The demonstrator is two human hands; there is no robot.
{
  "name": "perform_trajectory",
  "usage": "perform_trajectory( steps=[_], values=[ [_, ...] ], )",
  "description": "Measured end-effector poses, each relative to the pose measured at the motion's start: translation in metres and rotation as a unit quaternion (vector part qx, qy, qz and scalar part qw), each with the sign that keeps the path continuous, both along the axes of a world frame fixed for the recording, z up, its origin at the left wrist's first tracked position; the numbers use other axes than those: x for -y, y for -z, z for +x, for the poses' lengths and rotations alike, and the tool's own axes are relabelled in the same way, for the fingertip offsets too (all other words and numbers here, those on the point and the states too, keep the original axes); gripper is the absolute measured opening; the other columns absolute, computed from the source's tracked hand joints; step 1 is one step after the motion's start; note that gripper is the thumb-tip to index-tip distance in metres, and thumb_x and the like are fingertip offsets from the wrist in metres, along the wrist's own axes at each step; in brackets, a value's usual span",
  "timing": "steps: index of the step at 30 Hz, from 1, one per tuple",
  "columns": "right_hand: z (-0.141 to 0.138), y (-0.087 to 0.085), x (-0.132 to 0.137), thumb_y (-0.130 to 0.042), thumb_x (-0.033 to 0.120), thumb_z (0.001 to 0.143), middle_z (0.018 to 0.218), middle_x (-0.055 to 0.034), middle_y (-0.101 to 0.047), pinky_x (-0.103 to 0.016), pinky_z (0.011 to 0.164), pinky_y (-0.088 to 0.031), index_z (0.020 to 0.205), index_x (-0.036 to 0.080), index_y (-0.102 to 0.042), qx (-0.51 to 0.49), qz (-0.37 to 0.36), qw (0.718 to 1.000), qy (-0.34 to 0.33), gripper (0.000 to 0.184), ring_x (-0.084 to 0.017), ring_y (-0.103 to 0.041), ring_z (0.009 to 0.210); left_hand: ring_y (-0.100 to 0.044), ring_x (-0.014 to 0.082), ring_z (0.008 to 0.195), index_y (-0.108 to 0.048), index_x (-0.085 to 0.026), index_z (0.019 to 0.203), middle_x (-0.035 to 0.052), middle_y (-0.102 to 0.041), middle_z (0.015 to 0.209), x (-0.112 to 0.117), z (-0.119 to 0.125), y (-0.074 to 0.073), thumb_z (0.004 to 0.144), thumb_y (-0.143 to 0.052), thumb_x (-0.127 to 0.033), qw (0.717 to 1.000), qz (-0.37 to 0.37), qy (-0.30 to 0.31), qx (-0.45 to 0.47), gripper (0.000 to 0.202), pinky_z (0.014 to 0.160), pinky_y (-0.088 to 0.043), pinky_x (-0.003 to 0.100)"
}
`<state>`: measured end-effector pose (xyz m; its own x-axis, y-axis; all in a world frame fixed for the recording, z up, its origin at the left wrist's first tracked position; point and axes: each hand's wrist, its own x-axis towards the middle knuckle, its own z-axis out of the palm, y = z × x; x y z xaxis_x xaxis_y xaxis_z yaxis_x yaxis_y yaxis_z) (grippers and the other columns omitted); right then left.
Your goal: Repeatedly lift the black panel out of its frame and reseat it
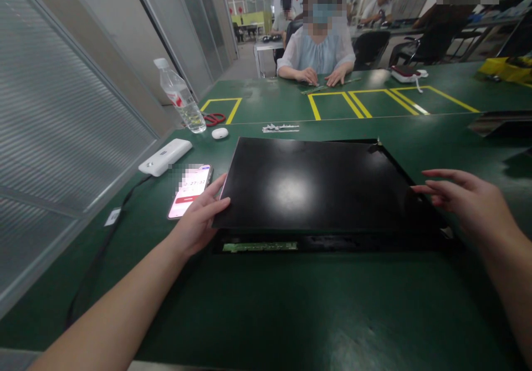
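A glossy black display panel [332, 194] lies over a black frame [357, 243], its left side tilted up off the frame. A green circuit strip [260, 246] shows along the frame's near edge. My left hand [203, 213] grips the panel's left edge, thumb on top and fingers underneath. Beside the right edge, my right hand [465, 196] has its fingers apart and holds nothing; whether a fingertip touches the panel's edge I cannot tell.
Left of the panel lie a lit phone [189, 194], a white power bank [166, 156] with a black strap, a white earbud case [220, 133], a water bottle [180, 97] and red scissors [215, 119]. Thin metal strips [280, 128] lie behind it. A co-worker [320, 50] sits opposite.
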<state>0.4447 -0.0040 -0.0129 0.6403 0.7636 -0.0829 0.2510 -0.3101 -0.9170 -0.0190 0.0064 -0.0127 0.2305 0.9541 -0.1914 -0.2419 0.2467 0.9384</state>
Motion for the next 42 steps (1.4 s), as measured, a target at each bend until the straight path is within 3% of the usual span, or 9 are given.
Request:
perform_trajectory(
  steps=[13,18,28,36,42],
  values=[
    [0.0021,-0.0004,0.0016,-0.068,0.045,0.058,0.078,-0.0059,-0.074,-0.032,0.055,-0.043,0.095,0.025,-0.078,0.137,-0.046,0.989,-0.022,0.043,-0.02,-0.059,0.066,-0.076,0.0341,0.112,-0.047,-0.028,0.159,0.0106,-0.075,0.135,-0.0018,-0.0012,0.0007,0.082,-0.082,-0.023,1.0,-0.016,0.011,-0.018,0.085,0.087,-0.066,0.038],
    [-0.0024,-0.0048,0.0028,-0.074,0.045,0.057,0.063,-0.003,-0.065,-0.033,0.05,-0.04,0.093,0.025,-0.079,0.169,-0.089,0.982,-0.008,0.042,-0.022,-0.059,0.061,-0.079,0.0318,0.106,-0.051,-0.025,0.156,0.0105,-0.079,0.124,-0.0018,-0.0005,0.0004,0.081,-0.083,-0.022,1.0,-0.02,-0.007,-0.017,0.081,0.084,-0.066,0.035],
    [0.0003,-0.0011,0.0017,-0.074,0.049,0.063,0.063,-0.0032,-0.065,-0.034,0.05,-0.042,0.1,0.026,-0.08,0.189,-0.115,0.975,-0.02,0.044,-0.023,-0.06,0.06,-0.081,0.0269,0.091,-0.048,-0.021,0.153,0.0105,-0.082,0.115,-0.0017,-0.0013,0.003,0.081,-0.084,-0.02,0.999,-0.022,-0.019,-0.027,0.081,0.077,-0.066,0.031],
    [-0.004,-0.0035,0.0005,-0.068,0.05,0.059,0.067,-0.0024,-0.069,-0.039,0.061,-0.045,0.099,0.026,-0.081,0.2,-0.145,0.969,-0.02,0.048,-0.024,-0.061,0.062,-0.079,0.0297,0.103,-0.047,-0.02,0.156,0.0122,-0.079,0.125,-0.0024,-0.0011,0.006,0.08,-0.086,-0.023,0.999,-0.016,-0.01,-0.029,0.086,0.084,-0.066,0.033],
    [0.0003,-0.0046,0.001,-0.064,0.051,0.059,0.069,-0.0035,-0.07,-0.04,0.065,-0.043,0.084,0.026,-0.081,0.229,-0.148,0.961,-0.042,0.039,-0.025,-0.062,0.066,-0.076,0.033,0.113,-0.043,-0.019,0.159,0.0125,-0.079,0.127,-0.0016,0.0019,0.0035,0.078,-0.088,-0.025,0.999,-0.019,-0.014,-0.031,0.093,0.089,-0.066,0.036]
  ],
)
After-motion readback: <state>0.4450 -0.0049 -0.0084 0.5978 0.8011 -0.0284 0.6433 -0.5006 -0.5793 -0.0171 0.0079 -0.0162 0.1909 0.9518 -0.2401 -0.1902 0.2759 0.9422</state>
